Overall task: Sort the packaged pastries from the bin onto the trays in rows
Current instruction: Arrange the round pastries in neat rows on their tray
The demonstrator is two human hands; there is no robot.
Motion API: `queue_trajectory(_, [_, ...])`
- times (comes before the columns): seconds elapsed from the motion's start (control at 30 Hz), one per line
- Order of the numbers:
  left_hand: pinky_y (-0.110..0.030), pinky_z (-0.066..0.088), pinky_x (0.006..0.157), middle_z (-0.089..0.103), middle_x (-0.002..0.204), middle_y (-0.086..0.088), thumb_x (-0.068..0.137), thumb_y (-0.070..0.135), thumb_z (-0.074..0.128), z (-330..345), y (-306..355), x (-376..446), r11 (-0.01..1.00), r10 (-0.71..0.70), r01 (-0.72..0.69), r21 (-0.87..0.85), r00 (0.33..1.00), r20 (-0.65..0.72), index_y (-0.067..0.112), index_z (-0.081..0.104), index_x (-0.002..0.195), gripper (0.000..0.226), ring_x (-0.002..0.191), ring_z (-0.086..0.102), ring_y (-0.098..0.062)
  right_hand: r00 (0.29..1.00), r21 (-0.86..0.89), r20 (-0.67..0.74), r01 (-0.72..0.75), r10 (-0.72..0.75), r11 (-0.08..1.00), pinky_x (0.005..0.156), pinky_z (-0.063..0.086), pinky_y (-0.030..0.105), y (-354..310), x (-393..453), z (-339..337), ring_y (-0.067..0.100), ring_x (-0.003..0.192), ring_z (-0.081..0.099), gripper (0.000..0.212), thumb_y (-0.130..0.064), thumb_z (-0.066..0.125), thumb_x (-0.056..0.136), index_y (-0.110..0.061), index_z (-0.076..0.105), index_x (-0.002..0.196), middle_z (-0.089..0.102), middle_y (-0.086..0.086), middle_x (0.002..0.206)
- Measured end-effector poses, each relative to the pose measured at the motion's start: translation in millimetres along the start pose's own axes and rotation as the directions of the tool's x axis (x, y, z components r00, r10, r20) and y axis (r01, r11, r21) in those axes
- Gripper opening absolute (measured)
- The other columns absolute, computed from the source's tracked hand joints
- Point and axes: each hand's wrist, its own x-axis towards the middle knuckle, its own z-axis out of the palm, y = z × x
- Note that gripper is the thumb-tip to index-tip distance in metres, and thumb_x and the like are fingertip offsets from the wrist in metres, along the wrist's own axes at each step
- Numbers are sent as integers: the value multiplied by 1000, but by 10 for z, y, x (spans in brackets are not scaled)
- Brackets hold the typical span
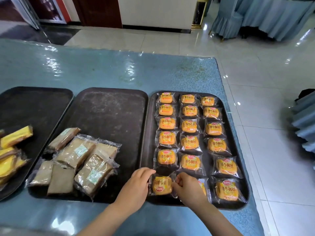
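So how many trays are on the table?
3: left tray, cut off by the frame, holding yellow packs; middle tray with brown packs; right tray with orange buns.

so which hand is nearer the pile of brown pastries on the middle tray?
Left. The left hand sits at the middle tray's right edge, just right of the brown pastries. The right hand is farther right, over the right tray.
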Motion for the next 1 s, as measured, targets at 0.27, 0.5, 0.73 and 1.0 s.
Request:
queue_trajectory(0.27, [-20,35,107,5,158,25,101,30,41,146,142,-94,987,48,-72,142,985,165,37,16,153,57,136,27,-1,985,-153,87,159,-147,975,68,47,30,130,-123,-43,18,76,54,17,-24,55,90,-15,51,104,66,6,93])
queue_trajectory(0.5, [-25,35,109,48,136,9,97,41,49,146,221,79,970,9,-11,244,1000,12,26,27,150,60,129,39,-10,962,119,142,219,-235,968,72,46,12,134,-247,138,5,85,59,47,-23,57,91,-18,43,136,66,-4,108])
queue_trajectory(0.73, [-15,42,63,57,94,11,94,34,57,106,415,0,934,-299,303,-190,953,54,27,32,143,55,75,57,-5,990,239,-1,135,-138,962,81,46,17,-49,-14,217,5,101,59,48,-36,52,97,-35,40,143,59,-6,121])
queue_trajectory(1.0, [-29,56,82,72,90,-10,95,9,55,-33,494,-64,334,-440,561,-758,804,400,9,49,126,31,94,71,-19,977,208,-14,210,-212,955,82,45,16,-34,61,233,5,104,58,35,-28,49,98,-24,45,132,60,-6,124])
